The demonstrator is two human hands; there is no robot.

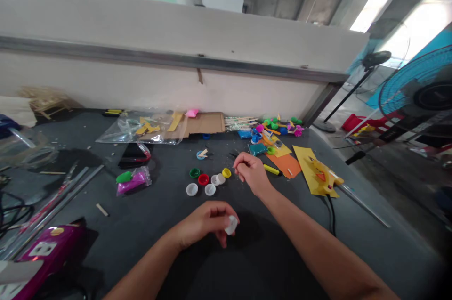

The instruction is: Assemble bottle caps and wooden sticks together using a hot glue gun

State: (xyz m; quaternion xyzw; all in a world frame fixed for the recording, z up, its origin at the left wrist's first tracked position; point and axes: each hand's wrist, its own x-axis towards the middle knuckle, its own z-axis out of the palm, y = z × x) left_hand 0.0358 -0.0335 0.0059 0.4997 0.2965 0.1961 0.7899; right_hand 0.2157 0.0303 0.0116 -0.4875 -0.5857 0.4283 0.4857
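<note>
My left hand [208, 223] is closed around a white bottle cap [231, 224], held just above the dark table [247, 262] near me. My right hand [251, 173] reaches further out with its fingers pinched on something thin that I cannot make out. It hovers just right of a cluster of bottle caps: green [194, 173], red [203, 179], yellow [226, 173] and several white ones [209, 190]. A yellow marker [271, 169] lies just beyond my right hand.
A yellow glue gun [319, 176] with a black cord rests on yellow and orange sheets at right. Colourful small parts [275, 128] lie at the back. Cardboard [205, 123] and a plastic bag [141, 128] sit by the wall. A pink tool [49, 248] lies at near left; fans stand at right.
</note>
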